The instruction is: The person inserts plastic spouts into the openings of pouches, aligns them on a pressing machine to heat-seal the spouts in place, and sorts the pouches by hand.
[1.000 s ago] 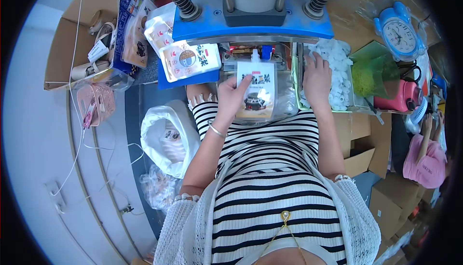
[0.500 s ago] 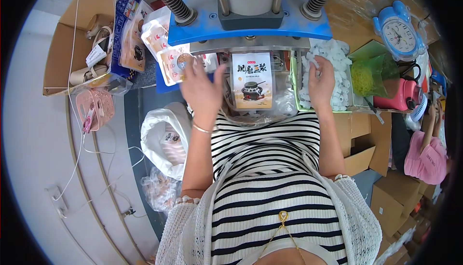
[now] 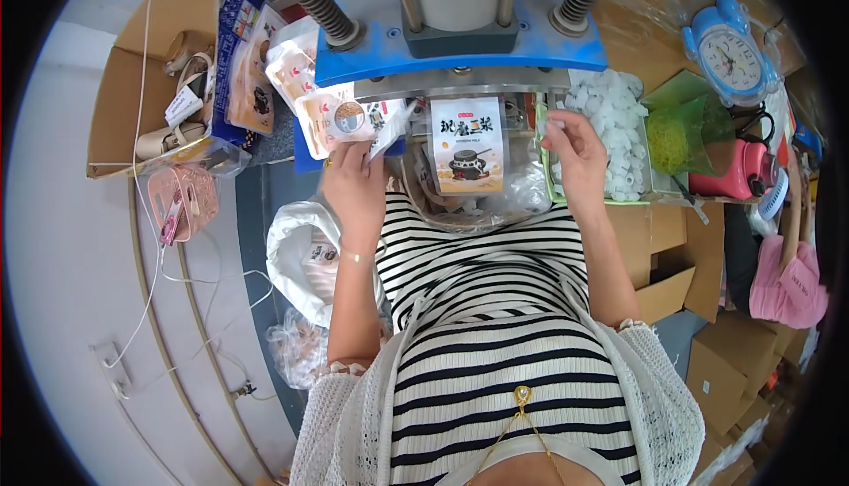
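My left hand (image 3: 352, 190) has its fingers closed on the lower edge of a printed pouch (image 3: 386, 135), at the pile of pouches (image 3: 332, 119) left of the press. My right hand (image 3: 579, 154) is raised at the near left edge of the bin of small white plastic spouts (image 3: 610, 123). Its thumb and fingers are pinched together; whatever lies between them is too small to make out. Between my hands, a soybean milk pouch (image 3: 467, 145) lies face up below the press's blue plate (image 3: 460, 61).
Springs and a column rise from the press. On the right are a green container (image 3: 690, 137), a blue alarm clock (image 3: 730, 57) and a pink object (image 3: 738, 172). A white sack (image 3: 296, 260) and a pink basket (image 3: 184, 203) are at left. Another person's pink sleeve (image 3: 787, 283) shows far right.
My left hand has drawn down from over the pouch pile, its spread fingers closing on a pouch edge. My right hand has shifted left from above the spouts, fingers pinched.
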A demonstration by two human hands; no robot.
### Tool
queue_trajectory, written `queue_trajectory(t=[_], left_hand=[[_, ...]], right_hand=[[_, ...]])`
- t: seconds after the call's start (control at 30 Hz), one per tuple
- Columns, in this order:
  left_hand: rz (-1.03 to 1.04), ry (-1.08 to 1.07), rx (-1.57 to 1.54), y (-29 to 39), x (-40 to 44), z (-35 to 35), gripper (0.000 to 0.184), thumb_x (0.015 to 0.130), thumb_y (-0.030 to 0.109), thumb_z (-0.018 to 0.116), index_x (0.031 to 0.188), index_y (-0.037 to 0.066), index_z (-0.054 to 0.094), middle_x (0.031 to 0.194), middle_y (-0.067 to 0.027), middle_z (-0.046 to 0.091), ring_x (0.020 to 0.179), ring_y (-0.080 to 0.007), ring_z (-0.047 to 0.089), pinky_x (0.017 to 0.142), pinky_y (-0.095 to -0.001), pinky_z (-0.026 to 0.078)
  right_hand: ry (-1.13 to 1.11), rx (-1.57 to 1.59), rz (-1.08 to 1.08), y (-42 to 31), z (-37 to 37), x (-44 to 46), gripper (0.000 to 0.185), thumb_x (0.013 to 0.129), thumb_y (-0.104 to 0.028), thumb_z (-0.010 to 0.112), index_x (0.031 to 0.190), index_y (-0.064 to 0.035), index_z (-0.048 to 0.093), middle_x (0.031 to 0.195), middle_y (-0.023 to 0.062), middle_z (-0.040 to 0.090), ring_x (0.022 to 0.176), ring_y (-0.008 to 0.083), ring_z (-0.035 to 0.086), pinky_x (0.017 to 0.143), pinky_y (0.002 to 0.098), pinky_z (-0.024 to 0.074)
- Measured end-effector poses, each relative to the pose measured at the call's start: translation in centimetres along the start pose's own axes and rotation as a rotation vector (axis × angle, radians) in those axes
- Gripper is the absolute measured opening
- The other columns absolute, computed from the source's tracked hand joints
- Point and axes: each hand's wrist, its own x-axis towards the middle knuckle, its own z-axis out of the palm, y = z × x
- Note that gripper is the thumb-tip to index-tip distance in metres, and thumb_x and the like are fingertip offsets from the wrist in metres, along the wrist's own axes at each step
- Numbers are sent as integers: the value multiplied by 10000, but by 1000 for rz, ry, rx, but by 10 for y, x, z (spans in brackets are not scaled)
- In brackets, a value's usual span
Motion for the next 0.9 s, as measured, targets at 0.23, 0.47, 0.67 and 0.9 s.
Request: queue_trajectory(t=[0.23, 0.47, 0.67, 0.9], left_hand=[[-141, -342, -500, 67, -21, 14, 162, 837, 132, 706, 877, -24, 682, 701, -30, 629, 639, -63, 524, 584, -215, 416], [-474, -465, -957, 57, -34, 54, 177, 865, 160, 697, 883, -16, 702, 754, 20, 643, 647, -10, 492, 564, -188, 399], [-533, -403, -966, 41, -9, 64, 237, 874, 188, 682, 932, -42, 692, 795, -8, 671, 690, -34, 543, 609, -210, 451], [-476, -392, -870, 29, 15, 86, 304, 877, 264, 673, 939, -33, 691, 810, -47, 693, 697, -87, 583, 638, -244, 469]], right_hand=[[-356, -511, -492, -35, 19, 13, 155, 939, -39, 499, 1052, -17, 602, 962, 77, 588, 888, 179, 566, 802, 292, 451], [-371, -355, -235, 3, 37, 15, 166, 938, -49, 496, 1052, -36, 617, 962, 99, 586, 874, 200, 564, 803, 293, 450], [-72, -632, -338, 7, 13, 19, 180, 908, -49, 521, 1047, -46, 635, 908, 117, 617, 879, 248, 585, 759, 329, 465], [65, -1317, -520, 19, -26, 44, 205, 815, -19, 569, 1001, -51, 649, 841, 126, 625, 841, 278, 577, 731, 390, 463]])
